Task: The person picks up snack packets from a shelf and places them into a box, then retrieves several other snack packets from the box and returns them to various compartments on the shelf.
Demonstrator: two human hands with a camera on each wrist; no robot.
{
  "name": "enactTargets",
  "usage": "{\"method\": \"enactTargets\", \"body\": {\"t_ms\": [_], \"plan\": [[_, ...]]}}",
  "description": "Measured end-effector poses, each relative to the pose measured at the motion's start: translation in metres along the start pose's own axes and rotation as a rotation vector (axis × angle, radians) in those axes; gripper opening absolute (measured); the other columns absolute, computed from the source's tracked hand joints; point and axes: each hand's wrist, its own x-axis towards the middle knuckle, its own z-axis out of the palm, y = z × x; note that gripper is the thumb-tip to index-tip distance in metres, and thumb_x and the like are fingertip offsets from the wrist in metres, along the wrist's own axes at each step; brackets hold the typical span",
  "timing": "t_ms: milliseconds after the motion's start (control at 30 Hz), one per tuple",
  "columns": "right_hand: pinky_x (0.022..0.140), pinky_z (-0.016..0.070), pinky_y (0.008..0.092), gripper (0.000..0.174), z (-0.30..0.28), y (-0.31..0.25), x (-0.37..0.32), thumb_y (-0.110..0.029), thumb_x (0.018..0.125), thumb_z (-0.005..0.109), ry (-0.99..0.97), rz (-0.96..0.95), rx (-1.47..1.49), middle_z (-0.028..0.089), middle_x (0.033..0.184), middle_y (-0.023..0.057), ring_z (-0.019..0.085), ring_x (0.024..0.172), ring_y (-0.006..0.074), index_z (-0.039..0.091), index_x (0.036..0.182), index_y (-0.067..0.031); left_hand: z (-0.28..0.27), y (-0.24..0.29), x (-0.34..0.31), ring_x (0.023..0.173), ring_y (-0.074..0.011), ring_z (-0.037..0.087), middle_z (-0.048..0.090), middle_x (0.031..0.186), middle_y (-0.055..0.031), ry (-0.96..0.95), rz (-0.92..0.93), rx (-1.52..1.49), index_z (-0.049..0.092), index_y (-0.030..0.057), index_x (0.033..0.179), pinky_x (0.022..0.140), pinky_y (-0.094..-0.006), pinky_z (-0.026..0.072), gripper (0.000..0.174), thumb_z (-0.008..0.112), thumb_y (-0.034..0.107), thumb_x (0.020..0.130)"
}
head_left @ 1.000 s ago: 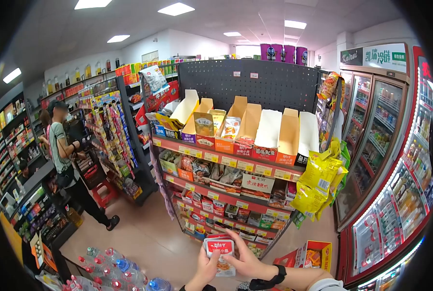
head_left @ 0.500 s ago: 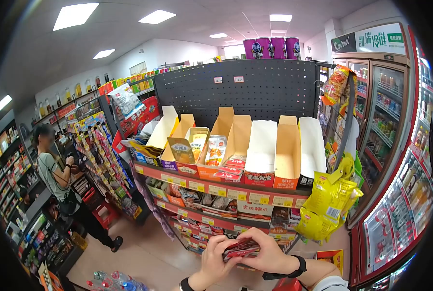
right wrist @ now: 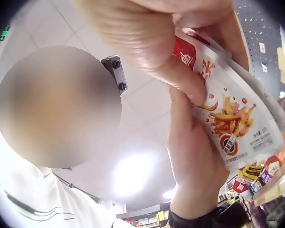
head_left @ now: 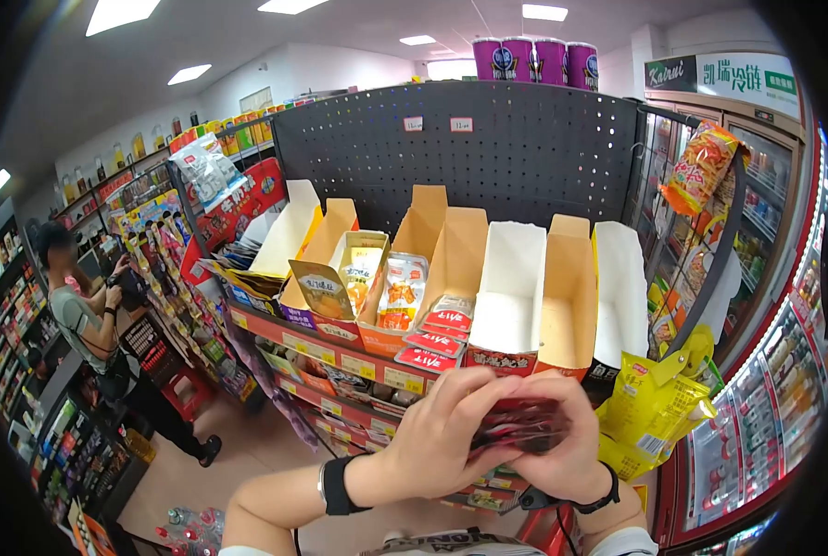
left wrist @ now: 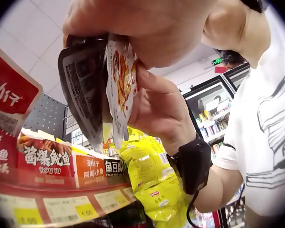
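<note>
A stack of red snack packets is gripped between both hands in front of the shelf. The left hand curls round its left side, the right hand round its right. In the left wrist view the packets hang below the fingers, a dark back and a white printed face showing. The right wrist view shows a white packet with a red top, thumbs against it. Beyond the hands, open display boxes line the top shelf; red packets lie in one, and a white-lined box stands beside it.
Yellow snack bags hang at the shelf's right end, an orange bag above them. Glass-door fridges stand on the right. A person stands at the left near a counter. Bottles are low at the left.
Both hands have risen towards the top shelf with the packets, whose printed front has turned from view. The head view has moved closer to the display boxes.
</note>
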Motion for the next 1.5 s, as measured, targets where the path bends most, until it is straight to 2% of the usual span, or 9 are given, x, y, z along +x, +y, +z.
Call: {"method": "enactTargets", "body": {"t_ms": [67, 267, 367, 467, 633, 800, 900, 1200, 1500], "plan": [[0.076, 0.0479, 0.0296, 0.051, 0.001, 0.005, -0.002, 0.007, 0.056, 0.073, 0.035, -0.047, 0.0, 0.054, 0.096, 0.0106, 0.056, 0.09, 0.0212, 0.05, 0.1, -0.002, -0.002, -0.008, 0.009, 0.092, -0.034, 0.05, 0.045, 0.108, -0.0146, -0.041, 0.105, -0.06, 0.036, 0.0068, 0.127, 0.065, -0.0385, 0.0487, 0.07, 0.071, 0.025, 0.07], [0.078, 0.0488, 0.0287, 0.051, 0.002, -0.003, -0.008, 0.006, 0.061, 0.075, 0.068, 0.038, 0.061, 0.052, 0.097, 0.012, 0.057, 0.089, 0.0187, 0.043, 0.1, -0.0022, -0.046, -0.028, 0.018, 0.112, -0.0356, 0.041, 0.04, 0.123, -0.0185, -0.297, 0.171, -0.237, 0.03, 0.0037, 0.133, 0.093, -0.0433, 0.0348, 0.086, 0.072, 0.039, 0.067], [0.077, 0.0502, 0.0283, 0.055, -0.013, -0.01, -0.009, 0.007, 0.06, 0.076, 0.2, 0.114, 0.02, 0.051, 0.098, 0.01, 0.059, 0.088, 0.0177, 0.039, 0.1, -0.0027, -0.084, -0.046, 0.027, 0.122, -0.0336, 0.034, 0.036, 0.132, -0.0173, -0.411, 0.14, 0.103, 0.031, 0.0018, 0.133, 0.099, -0.0442, 0.0278, 0.095, 0.073, 0.049, 0.063], [0.079, 0.05, 0.0279, 0.057, -0.025, -0.016, -0.007, 0.007, 0.057, 0.077, 0.29, 0.128, -0.072, 0.053, 0.096, 0.0073, 0.059, 0.091, 0.0162, 0.04, 0.098, -0.0036, -0.092, -0.069, 0.031, 0.122, -0.0344, 0.035, 0.037, 0.132, -0.018, -0.508, 0.14, 0.33, 0.031, 0.0035, 0.133, 0.099, -0.0446, 0.0282, 0.094, 0.076, 0.042, 0.06], [0.079, 0.0503, 0.028, 0.056, -0.016, -0.021, -0.006, 0.007, 0.057, 0.077, 0.257, 0.117, -0.046, 0.053, 0.099, 0.0078, 0.059, 0.091, 0.0164, 0.04, 0.098, -0.0036, -0.064, -0.105, 0.029, 0.114, -0.0303, 0.044, 0.047, 0.122, -0.0173, -0.537, 0.194, 0.404, 0.042, 0.0038, 0.125, 0.094, -0.0439, 0.0323, 0.068, 0.071, 0.022, 0.066], [0.078, 0.0508, 0.028, 0.055, -0.006, -0.025, 0.006, 0.007, 0.059, 0.076, 0.184, 0.253, 0.077, 0.057, 0.098, 0.0081, 0.059, 0.092, 0.0158, 0.04, 0.099, -0.0038, -0.054, -0.121, 0.048, 0.083, -0.0273, 0.06, 0.064, 0.083, -0.0133, -0.639, 0.092, 0.382, 0.059, 0.0056, 0.102, 0.087, -0.0393, 0.0368, 0.032, 0.064, 0.012, 0.071], [0.079, 0.0506, 0.0287, 0.053, -0.007, -0.015, 0.02, 0.007, 0.061, 0.075, 0.085, 0.295, -0.055, 0.058, 0.099, 0.0057, 0.059, 0.094, 0.014, 0.042, 0.101, -0.005, -0.047, -0.127, 0.064, 0.079, -0.0301, 0.06, 0.064, 0.079, -0.0137, -0.731, 0.047, 0.406, 0.063, 0.009, 0.099, 0.086, -0.0398, 0.0376, 0.026, 0.061, 0.013, 0.073], [0.081, 0.0494, 0.0275, 0.048, 0.009, -0.008, 0.082, 0.006, 0.063, 0.072, 0.093, 0.213, 0.0, 0.055, 0.097, 0.0032, 0.057, 0.093, 0.0116, 0.042, 0.099, -0.0053, -0.047, -0.155, 0.113, 0.081, -0.0321, 0.06, 0.063, 0.086, -0.0172, -0.707, -0.14, 0.346, 0.063, 0.0076, 0.101, 0.074, -0.0391, 0.0469, 0.029, 0.06, 0.011, 0.073], [0.08, 0.0481, 0.0268, 0.043, 0.02, 0.023, 0.118, 0.004, 0.066, 0.07, 0.114, 0.065, -0.136, 0.057, 0.095, 0.0054, 0.057, 0.091, 0.0115, 0.045, 0.1, -0.0028, -0.043, -0.176, 0.157, 0.083, -0.0242, 0.062, 0.065, 0.094, -0.0125, -0.945, -0.384, 0.282, 0.063, 0.005, 0.104, 0.073, -0.0331, 0.0469, 0.031, 0.063, 0.012, 0.074]]}}
